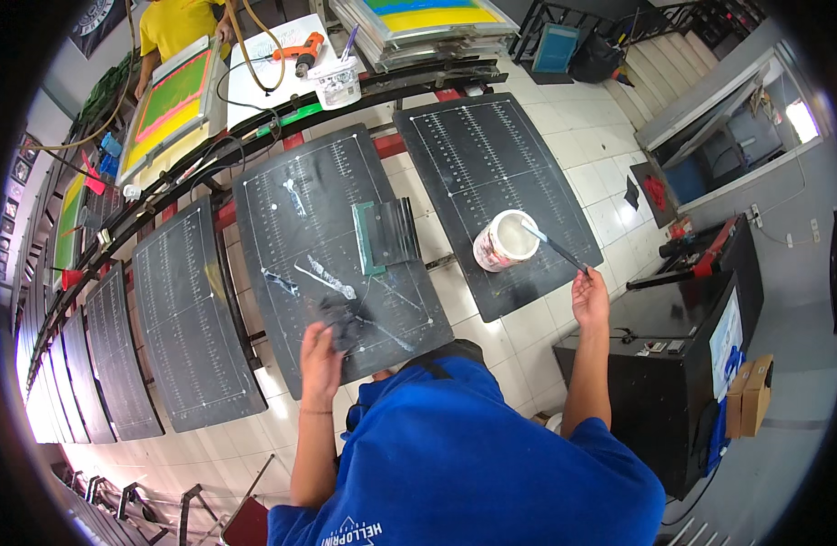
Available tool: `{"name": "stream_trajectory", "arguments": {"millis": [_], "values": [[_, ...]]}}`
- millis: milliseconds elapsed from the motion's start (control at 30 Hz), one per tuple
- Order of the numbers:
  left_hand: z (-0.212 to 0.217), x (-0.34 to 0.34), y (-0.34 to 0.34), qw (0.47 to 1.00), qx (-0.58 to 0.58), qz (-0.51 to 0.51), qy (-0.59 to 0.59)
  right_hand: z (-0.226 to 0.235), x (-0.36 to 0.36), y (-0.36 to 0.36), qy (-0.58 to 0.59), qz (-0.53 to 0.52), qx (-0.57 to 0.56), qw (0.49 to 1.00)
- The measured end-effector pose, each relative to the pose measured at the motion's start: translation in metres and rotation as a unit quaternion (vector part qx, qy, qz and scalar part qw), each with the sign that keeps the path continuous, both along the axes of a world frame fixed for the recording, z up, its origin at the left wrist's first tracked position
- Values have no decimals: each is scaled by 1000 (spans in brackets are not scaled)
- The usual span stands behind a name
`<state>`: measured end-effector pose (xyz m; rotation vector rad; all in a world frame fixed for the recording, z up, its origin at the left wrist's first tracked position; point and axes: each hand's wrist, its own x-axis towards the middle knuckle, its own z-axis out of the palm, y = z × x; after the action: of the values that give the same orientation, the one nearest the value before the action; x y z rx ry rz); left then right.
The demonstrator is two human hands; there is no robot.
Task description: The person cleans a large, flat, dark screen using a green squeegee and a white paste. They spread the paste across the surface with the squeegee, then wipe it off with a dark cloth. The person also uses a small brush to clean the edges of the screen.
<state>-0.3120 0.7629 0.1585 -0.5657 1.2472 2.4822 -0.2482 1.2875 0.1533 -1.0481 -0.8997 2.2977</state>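
Note:
My right hand [589, 298] grips the dark handle of a spatula [559, 247]. The spatula's pale end rests at the mouth of a white tub [507, 242] with whitish stuff inside, standing on the right black board [473, 173]. On the left, my left hand [322, 357] holds a dark crumpled cloth [349, 320], slightly blurred, against the near part of another black board [318, 173]. White smears [332, 278] streak this board around the cloth. Beyond them lies a squeegee [387, 237] with a green edge and a dark handle.
More black boards [200, 318] with printed rulers line up leftward. Across the rail are a person in yellow [177, 29], colourful screen frames [168, 105], an orange heat gun [300, 53], a white container [336, 84] and stacked screens [427, 32]. A black desk [659, 364] stands right.

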Motion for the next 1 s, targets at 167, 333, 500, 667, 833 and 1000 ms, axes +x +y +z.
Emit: {"name": "stream_trajectory", "arguments": {"millis": [167,333,500,667,833,1000], "values": [[3,-58,122,980,13,-191,51,-9,-3,1,37,27,-80,996],[26,-94,231,966,62,-243,69,9,-10,-13,49,23,-122,991],[30,-109,262,959,147,-239,31,38,-29,-32,74,78,-146,983],[28,-113,211,971,176,-157,29,82,-79,-105,97,166,-130,973],[0,-81,101,997,72,-19,26,61,-164,-214,139,303,-25,943],[-22,-1,-4,993,48,106,-11,23,-232,-353,99,325,375,862]]}}
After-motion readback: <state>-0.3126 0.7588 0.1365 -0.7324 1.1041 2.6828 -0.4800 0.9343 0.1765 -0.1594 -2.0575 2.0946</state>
